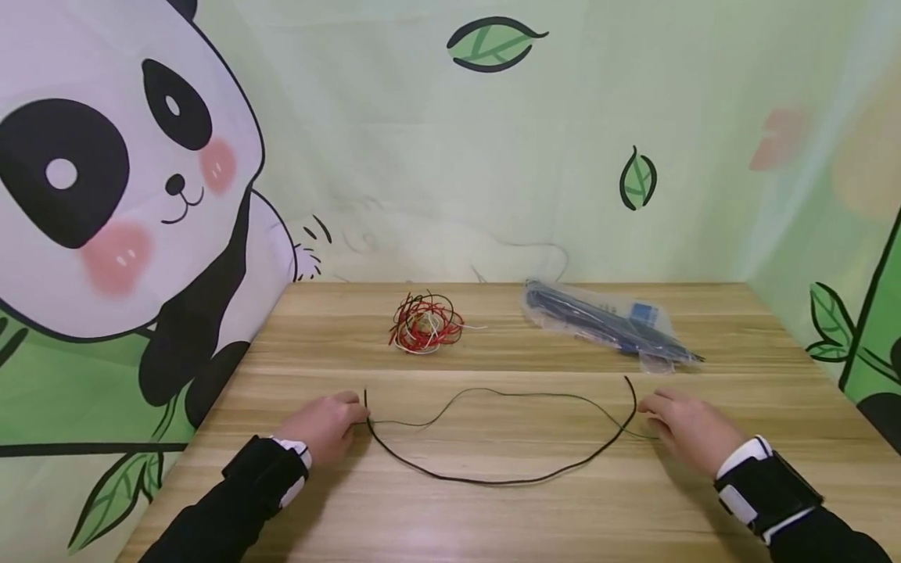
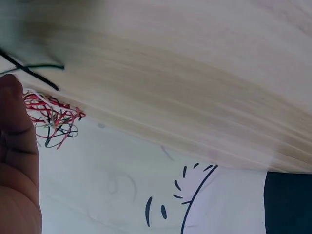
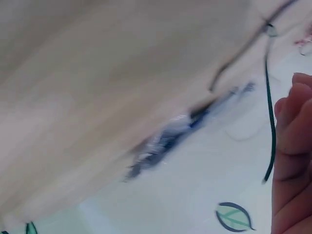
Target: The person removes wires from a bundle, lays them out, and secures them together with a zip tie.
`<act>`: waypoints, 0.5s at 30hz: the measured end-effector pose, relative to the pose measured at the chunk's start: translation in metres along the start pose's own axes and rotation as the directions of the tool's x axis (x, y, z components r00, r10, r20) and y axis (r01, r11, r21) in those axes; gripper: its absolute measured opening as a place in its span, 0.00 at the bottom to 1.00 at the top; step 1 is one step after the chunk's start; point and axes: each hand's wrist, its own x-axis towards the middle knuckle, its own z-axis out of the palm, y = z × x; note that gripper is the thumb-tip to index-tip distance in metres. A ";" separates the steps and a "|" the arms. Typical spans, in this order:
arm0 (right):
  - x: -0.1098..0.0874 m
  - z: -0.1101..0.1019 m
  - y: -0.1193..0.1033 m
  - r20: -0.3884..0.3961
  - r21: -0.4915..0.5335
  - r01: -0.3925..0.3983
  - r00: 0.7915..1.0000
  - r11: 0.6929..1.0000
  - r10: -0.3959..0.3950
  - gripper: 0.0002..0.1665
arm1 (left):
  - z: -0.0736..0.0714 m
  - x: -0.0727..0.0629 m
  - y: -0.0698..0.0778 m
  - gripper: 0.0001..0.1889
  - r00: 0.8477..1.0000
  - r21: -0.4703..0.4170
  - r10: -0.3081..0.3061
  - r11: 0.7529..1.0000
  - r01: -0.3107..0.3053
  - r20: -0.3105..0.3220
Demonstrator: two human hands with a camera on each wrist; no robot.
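Note:
A thick black cord (image 1: 493,482) curves in a wide U across the wooden table. A thin green wire (image 1: 521,394) spans the same stretch and crosses the cord near both ends. My left hand (image 1: 327,426) has its fingertips right at the left crossing; cord and wire ends stick out past the fingertip (image 2: 10,85) in the left wrist view. I cannot tell whether it pinches them. My right hand (image 1: 693,426) is beside the right crossing, its fingers loosely bent and fingertips close to the black cord. In the right wrist view, a green wire end (image 3: 269,107) runs alongside these fingers.
A tangle of red, white and black wires (image 1: 425,324) lies toward the back of the table. Right of it is a clear plastic bag (image 1: 598,320) of dark strands with a blue label. Behind the table (image 1: 493,516) hangs a panda-printed backdrop (image 1: 394,141).

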 end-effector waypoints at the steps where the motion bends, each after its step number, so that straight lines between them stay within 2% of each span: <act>1: 0.002 -0.003 -0.002 -0.009 0.002 0.002 1.000 1.000 -0.002 0.15 | -0.001 0.000 0.000 0.16 1.000 -0.005 0.000 1.000 0.000 0.003; 5: 0.017 -0.027 -0.016 0.006 0.029 -0.017 1.000 0.999 0.017 0.13 | -0.013 0.003 0.004 0.19 1.000 -0.035 -0.029 0.999 0.029 0.004; 9: 0.046 -0.056 -0.036 0.050 0.086 -0.023 0.999 0.996 0.019 0.08 | -0.033 0.016 0.012 0.15 0.998 -0.034 -0.061 0.998 0.060 -0.032; 13: 0.089 -0.072 -0.059 0.128 0.147 0.013 0.991 0.989 -0.032 0.03 | -0.051 0.045 0.018 0.10 0.996 0.012 -0.034 0.999 0.035 -0.085; 15: 0.115 -0.068 -0.070 0.176 0.158 0.036 0.982 0.987 -0.064 0.02 | -0.057 0.064 0.022 0.09 0.997 0.013 -0.032 0.999 0.033 -0.075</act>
